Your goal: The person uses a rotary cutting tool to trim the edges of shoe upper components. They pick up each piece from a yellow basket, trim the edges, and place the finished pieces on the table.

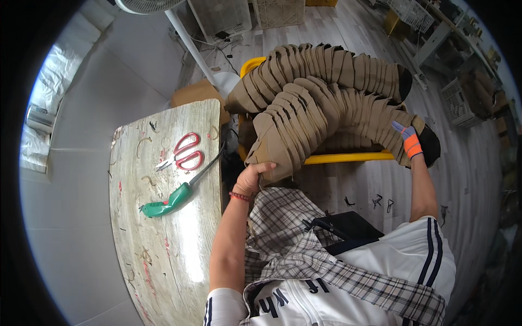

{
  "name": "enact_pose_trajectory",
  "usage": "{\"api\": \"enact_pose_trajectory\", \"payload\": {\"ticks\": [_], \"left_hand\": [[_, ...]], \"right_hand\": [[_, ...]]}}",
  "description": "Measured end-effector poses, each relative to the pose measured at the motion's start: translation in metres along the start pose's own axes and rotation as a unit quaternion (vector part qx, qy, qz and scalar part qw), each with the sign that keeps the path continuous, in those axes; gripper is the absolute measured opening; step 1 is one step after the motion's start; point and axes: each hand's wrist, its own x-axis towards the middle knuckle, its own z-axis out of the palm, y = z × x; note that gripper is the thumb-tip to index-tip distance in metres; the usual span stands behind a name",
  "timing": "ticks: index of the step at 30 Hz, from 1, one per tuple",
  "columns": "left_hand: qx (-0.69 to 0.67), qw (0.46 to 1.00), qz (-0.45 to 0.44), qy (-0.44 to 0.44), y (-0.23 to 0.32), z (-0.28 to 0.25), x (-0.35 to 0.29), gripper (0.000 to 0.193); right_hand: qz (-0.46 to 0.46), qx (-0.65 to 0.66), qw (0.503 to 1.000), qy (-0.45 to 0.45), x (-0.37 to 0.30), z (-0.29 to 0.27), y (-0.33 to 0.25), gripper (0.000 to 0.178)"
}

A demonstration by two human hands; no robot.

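Note:
Two long, curving rows of overlapping brown fabric pieces (293, 127) lie in and over a yellow crate (348, 158). Dark layers show at the right ends of both rows. My left hand (253, 176), bare with a red bead bracelet at the wrist, grips the near-left end of the front row, thumb on top and other fingers partly hidden underneath. At that row's right end, my right hand (409, 140), in a purple and orange glove, lies against the pieces with its fingers stretched out. Part of the crate is covered by the pieces.
On the wooden-topped table (130, 179) at the left lie red-handled scissors (187, 153) and a green corded hand tool (168, 202), among thread scraps. Behind stand a white fan (190, 43) and a cardboard box (193, 93). A grey crate (459, 103) is at the far right.

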Motion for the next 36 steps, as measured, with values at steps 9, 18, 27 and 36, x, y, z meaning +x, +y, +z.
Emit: {"api": "enact_pose_trajectory", "payload": {"ticks": [9,18,27,36], "left_hand": [[-0.038,0.999,-0.003,-0.008,0.016,0.009,-0.038,0.049],[-0.034,0.998,0.019,-0.046,0.019,0.010,-0.140,0.054],[-0.023,0.956,0.292,0.029,-0.036,-0.054,-0.302,0.091],[-0.138,0.776,0.509,0.345,-0.126,-0.110,-0.513,0.078]], "right_hand": [[-0.015,0.007,0.998,0.053,-0.039,-0.019,-0.029,0.039],[-0.041,-0.160,0.979,0.120,-0.112,-0.021,-0.089,0.037],[-0.251,-0.160,0.952,-0.067,0.010,0.033,-0.142,0.038],[-0.447,-0.058,0.823,-0.347,0.108,0.453,-0.291,0.040]]}}
